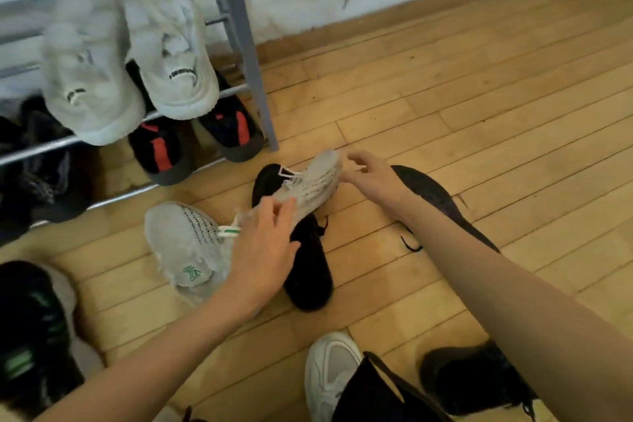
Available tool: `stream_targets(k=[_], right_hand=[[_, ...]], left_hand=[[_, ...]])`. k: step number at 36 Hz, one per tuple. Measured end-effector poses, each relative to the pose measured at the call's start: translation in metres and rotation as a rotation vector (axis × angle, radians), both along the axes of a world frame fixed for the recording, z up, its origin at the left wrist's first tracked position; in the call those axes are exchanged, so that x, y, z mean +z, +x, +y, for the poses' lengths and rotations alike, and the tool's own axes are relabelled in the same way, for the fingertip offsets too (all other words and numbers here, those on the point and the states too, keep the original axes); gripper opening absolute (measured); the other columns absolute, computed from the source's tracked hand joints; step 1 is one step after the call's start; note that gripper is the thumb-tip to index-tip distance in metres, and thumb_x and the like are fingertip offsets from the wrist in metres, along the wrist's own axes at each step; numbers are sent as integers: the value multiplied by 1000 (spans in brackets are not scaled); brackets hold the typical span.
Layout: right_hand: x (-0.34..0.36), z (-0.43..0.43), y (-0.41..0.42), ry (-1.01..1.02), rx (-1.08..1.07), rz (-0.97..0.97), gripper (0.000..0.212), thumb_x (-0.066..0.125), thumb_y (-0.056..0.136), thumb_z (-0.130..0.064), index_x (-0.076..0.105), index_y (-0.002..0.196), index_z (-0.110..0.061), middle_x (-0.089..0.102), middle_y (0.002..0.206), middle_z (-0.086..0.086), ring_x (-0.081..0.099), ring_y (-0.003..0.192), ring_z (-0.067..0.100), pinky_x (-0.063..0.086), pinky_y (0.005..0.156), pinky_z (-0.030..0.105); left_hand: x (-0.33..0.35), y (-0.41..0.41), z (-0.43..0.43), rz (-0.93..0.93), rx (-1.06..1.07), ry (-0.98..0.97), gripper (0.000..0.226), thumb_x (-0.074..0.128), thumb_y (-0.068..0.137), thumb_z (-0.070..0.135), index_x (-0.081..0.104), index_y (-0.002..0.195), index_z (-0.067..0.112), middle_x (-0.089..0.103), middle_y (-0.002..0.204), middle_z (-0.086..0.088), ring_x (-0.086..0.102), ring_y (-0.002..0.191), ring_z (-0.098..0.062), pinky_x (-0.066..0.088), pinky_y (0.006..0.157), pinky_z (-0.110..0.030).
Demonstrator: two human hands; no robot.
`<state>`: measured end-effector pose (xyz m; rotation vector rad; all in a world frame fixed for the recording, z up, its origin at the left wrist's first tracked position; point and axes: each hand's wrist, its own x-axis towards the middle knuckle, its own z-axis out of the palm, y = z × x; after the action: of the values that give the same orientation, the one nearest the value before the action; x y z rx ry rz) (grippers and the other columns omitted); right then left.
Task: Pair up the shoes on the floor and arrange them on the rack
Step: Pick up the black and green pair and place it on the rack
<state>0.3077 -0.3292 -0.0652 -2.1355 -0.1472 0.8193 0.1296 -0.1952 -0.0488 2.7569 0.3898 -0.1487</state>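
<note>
Head view: grey speckled knit sneaker is held up mid-floor, over a black low-top shoe. Left hand has fingers curled on the heel end; right hand pinches the toe. Matching grey knit sneaker with green logo lies just left. Suggest setting them side by side with toes aligned, then moving both to the grey metal tube rack, far left.

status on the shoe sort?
Left hand grips grey sneaker at near end, right hand pinches far end. Matching sneaker on floor beside. Black shoe lies underneath.
</note>
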Motion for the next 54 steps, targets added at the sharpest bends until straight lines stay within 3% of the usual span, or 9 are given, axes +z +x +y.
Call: stream_targets(k=[6, 14, 18, 26, 32, 39, 46, 48, 54], right_hand=[[-32, -35, 4, -707, 66, -236, 86, 62, 83, -12, 9, 149, -20, 12, 155, 12, 4, 144, 35, 14, 112, 62], [-55, -74, -1, -897, 82, -233, 114, 78, 72, -18, -6, 149, -21, 3, 155, 14, 7, 142, 35, 24, 107, 64], [-49, -73, 8, -960, 180, -259, 113, 80, 65, -29, 4, 147, -13, 20, 147, 20, 14, 138, 38, 22, 109, 56], [-41, -49, -3, -557, 161, -163, 108, 76, 57, -47, 15, 141, -20, 24, 137, 17, 39, 120, 43, 44, 90, 46], [0, 9, -8, -223, 138, -64, 100, 66, 53, -62, 29, 139, -26, 40, 129, 7, 48, 108, 28, 47, 81, 39], [33, 64, -30, 147, 208, 305, 70, 74, 62, -36, 44, 125, -36, 62, 108, -4, 62, 95, 17, 50, 66, 29], [6, 101, -63, 332, 111, 584, 35, 62, 83, -10, 62, 118, -12, 69, 101, 10, 67, 90, 22, 54, 70, 31], [-1, 110, -67, 321, 62, 601, 29, 58, 88, -7, 64, 116, -9, 69, 111, 13, 66, 98, 25, 54, 78, 33], [-15, 107, -74, -316, 391, -80, 40, 54, 93, -30, 54, 128, -10, 61, 123, 11, 58, 99, 23, 43, 75, 30]], left_hand=[[-28, -9, -7, 77, -104, -221, 49, 52, 92, 25, 41, 140, 20, 39, 143, 2, 40, 129, -18, 35, 103, -31], [-22, -9, 12, -64, -108, -27, 35, 58, 88, 19, 59, 123, 19, 55, 128, 0, 42, 124, -21, 28, 103, -33], [-25, -12, 25, 98, 46, -68, 60, 59, 85, 40, 38, 139, 22, 36, 143, -3, 31, 132, -26, 27, 109, -42], [-27, -9, 50, 345, 277, -358, 86, 71, 72, 53, 35, 140, 14, 56, 130, -8, 55, 113, -26, 46, 86, -33], [-18, -11, 71, 463, 389, -673, 44, 74, 73, 39, 66, 109, 15, 70, 101, 0, 65, 90, -15, 54, 84, -35], [1, -66, 101, 292, 617, -786, 41, 76, 74, 32, 64, 111, 19, 68, 104, 2, 63, 97, -17, 50, 80, -30], [2, -142, 116, 62, 817, -711, 50, 71, 73, 47, 64, 110, 15, 69, 99, -2, 67, 88, -20, 56, 80, -44], [-4, -155, 114, 56, 885, -778, 64, 69, 66, 55, 62, 115, 13, 68, 104, -4, 67, 92, -21, 55, 83, -47], [-35, -169, 111, 66, 1039, -895, 56, 74, 74, 42, 60, 116, 8, 69, 101, 0, 67, 90, -17, 56, 79, -36]])
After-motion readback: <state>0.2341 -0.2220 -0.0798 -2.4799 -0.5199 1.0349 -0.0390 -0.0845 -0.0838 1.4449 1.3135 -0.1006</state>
